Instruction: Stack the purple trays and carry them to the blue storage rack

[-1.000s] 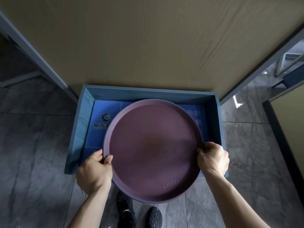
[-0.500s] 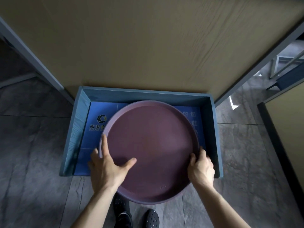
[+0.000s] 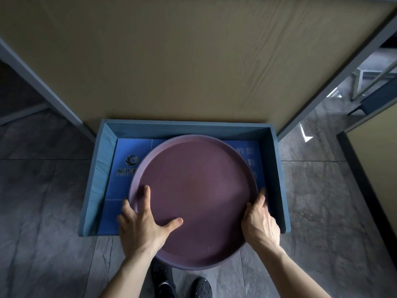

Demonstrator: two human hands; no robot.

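A round purple tray (image 3: 197, 190) lies in the blue storage rack (image 3: 96, 183), its near edge sticking out past the rack's open front. Whether more trays lie under it is hidden. My left hand (image 3: 144, 224) rests flat on the tray's near left rim, fingers spread, thumb on the tray's inner surface. My right hand (image 3: 261, 222) is pressed against the tray's right rim, fingers along its outer side.
The rack sits on a grey tiled floor (image 3: 43, 211) against a tan wooden panel (image 3: 193, 61). Grey frame posts run down on both sides of the panel. Black shoes (image 3: 182, 282) show below the tray. A second panel stands at the right edge.
My left hand left its grip on the tray's rim and now lies flat on the tray with spread fingers. The tray slid a little further into the rack.
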